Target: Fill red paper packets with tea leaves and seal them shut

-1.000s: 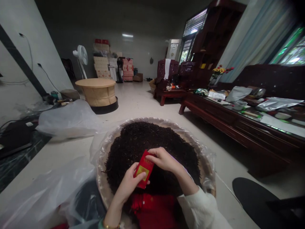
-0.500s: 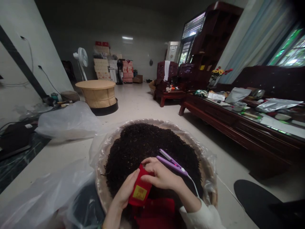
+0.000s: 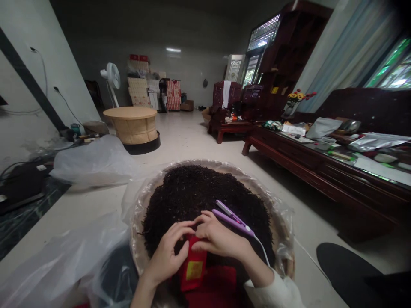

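Observation:
A red packet (image 3: pixel 193 266) with a gold label stands tilted in front of me, and its top edge is partly hidden by my fingers. My right hand (image 3: pixel 220 237) grips its upper right side, thumb across the front. The curled fingers of my left hand (image 3: pixel 168 254) meet the packet's top beside the right fingertips, with the thumb at its left edge. Beneath lie more red packets (image 3: pixel 218 284). A purple hand-held heat sealer (image 3: pixel 233 220), shaped like a hair straightener, rests on dark dried tea leaves (image 3: pixel 199 192) just beyond my right hand.
A round basket (image 3: pixel 137 248) lined with clear plastic holds the tea. Plastic bags (image 3: pixel 93 164) lie on the left. A long dark wooden table (image 3: pixel 298 156) covered with items runs along the right. A round woven stand (image 3: pixel 131 126) and a fan (image 3: pixel 112 77) are farther back.
My left hand has come off the packet's left side and up to its top, thumb and fingers spreading apart. The packet has turned more upright and sits slightly lower.

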A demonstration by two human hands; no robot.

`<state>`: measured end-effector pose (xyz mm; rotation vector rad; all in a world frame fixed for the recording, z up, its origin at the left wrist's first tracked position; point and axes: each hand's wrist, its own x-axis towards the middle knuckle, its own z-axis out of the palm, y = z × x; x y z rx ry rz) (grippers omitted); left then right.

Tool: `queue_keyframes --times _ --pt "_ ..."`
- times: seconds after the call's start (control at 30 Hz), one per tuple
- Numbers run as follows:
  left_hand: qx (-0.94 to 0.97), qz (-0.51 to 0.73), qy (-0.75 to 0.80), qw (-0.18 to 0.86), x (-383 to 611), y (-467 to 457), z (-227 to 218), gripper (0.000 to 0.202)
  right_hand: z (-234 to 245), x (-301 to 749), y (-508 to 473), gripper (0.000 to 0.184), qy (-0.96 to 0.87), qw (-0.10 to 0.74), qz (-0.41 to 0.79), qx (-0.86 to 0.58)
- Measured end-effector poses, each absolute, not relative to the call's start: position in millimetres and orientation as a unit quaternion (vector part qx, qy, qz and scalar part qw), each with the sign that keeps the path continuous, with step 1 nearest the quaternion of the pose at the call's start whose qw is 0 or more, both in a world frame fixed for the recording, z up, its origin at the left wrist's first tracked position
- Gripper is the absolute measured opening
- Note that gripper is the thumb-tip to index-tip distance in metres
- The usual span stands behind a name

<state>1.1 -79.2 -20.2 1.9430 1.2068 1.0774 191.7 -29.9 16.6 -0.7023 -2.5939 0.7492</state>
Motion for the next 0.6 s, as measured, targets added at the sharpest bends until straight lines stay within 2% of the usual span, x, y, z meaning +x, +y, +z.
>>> queue_keyframes --times 0.17,0.33,0.47,0.53,0.6 --pt "0.749 0.371 0.460 0.299 -10 -77 -17 0.006 -1 189 -24 0.026 -0.893 0.198 0.300 -0.270" --pt "0.741 0.382 0.439 0.336 -6 -75 -22 0.010 -8 189 -20 0.027 -0.859 0.224 0.352 -0.298" --pt "0.738 0.386 0.446 0.328 -3 -75 -22 0.013 -4 181 0 0.017 -0.814 0.299 0.371 -0.333" --pt "0.728 0.379 0.465 0.332 -2 -74 -24 0.012 -5 170 17 0.024 -0.814 0.316 0.324 -0.364" --pt "0.721 0.369 0.477 0.341 0 -74 -26 0.009 -9 156 34 0.041 -0.847 0.262 0.286 -0.362"
